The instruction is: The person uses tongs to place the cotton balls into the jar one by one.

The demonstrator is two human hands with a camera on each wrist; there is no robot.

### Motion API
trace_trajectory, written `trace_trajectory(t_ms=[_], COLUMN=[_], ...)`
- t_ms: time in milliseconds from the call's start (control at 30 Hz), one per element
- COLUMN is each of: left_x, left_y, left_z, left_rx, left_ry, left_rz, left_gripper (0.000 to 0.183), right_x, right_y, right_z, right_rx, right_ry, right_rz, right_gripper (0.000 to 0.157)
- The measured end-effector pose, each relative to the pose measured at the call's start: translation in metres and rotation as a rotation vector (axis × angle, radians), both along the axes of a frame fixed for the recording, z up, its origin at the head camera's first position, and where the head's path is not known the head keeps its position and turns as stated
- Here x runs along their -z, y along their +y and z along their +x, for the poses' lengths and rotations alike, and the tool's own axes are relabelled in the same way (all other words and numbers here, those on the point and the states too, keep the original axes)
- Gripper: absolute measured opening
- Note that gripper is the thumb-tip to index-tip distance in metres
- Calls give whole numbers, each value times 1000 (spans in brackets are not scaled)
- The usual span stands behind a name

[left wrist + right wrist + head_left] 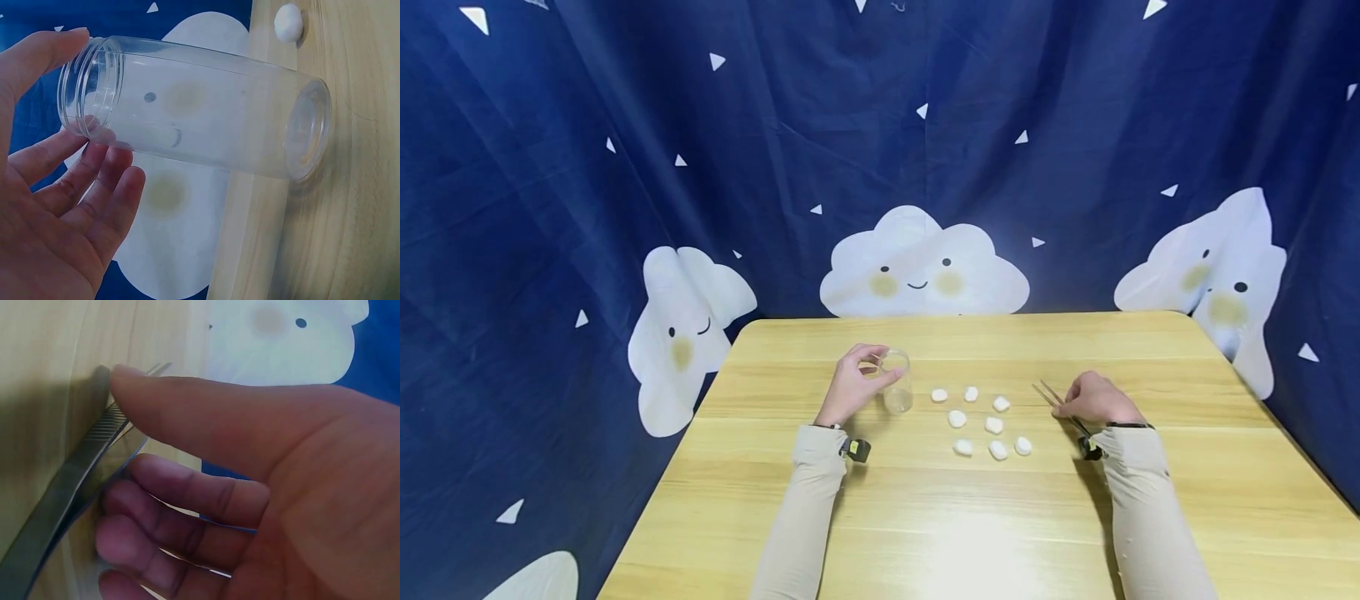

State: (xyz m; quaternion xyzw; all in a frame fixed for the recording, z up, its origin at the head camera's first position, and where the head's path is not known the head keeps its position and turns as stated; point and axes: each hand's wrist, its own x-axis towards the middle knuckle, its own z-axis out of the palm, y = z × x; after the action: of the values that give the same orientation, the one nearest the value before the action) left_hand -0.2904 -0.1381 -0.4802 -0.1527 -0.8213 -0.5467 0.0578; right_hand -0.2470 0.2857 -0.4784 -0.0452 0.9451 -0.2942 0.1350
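My left hand [859, 383] grips a clear plastic jar [897, 383] by its threaded rim, thumb on one side and fingers on the other. The open-topped jar [206, 109] is upright, its base on or close to the wooden table; nothing shows inside it. At the right, my right hand [1093, 398] pinches metal tweezers [62, 487] between thumb and fingers at the ridged grip. The tweezers' tips stand apart and point to the far left, with nothing between them. Several white cotton balls [957, 418] lie spread out between the two hands.
The light wooden table [925, 517] has rounded far corners. A dark blue curtain [880, 150] with white clouds and triangles hangs behind it and along both sides. A small black camera [856, 450] is strapped to the left wrist, another [1090, 448] to the right.
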Motion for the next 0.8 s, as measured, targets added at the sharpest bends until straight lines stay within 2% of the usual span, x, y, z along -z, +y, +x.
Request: trace_trajectory(t_ms=[333, 467, 667, 800], left_x=[-1, -2, -3, -2], left_y=[1, 0, 0, 1], left_z=[2, 3, 4, 3], left_rx=[-7, -8, -7, -5], left_ry=[-9, -5, 0, 4], left_rz=[6, 2, -6, -4], left_gripper=[49, 49, 48, 49], right_x=[6, 5, -2, -8], right_y=[-1, -3, -5, -8], right_z=[-2, -2, -1, -1], right_rx=[-18, -16, -18, -16], right_ry=[8, 18, 91, 148], right_rz=[0, -7, 8, 15], right_gripper=[22, 25, 18, 18])
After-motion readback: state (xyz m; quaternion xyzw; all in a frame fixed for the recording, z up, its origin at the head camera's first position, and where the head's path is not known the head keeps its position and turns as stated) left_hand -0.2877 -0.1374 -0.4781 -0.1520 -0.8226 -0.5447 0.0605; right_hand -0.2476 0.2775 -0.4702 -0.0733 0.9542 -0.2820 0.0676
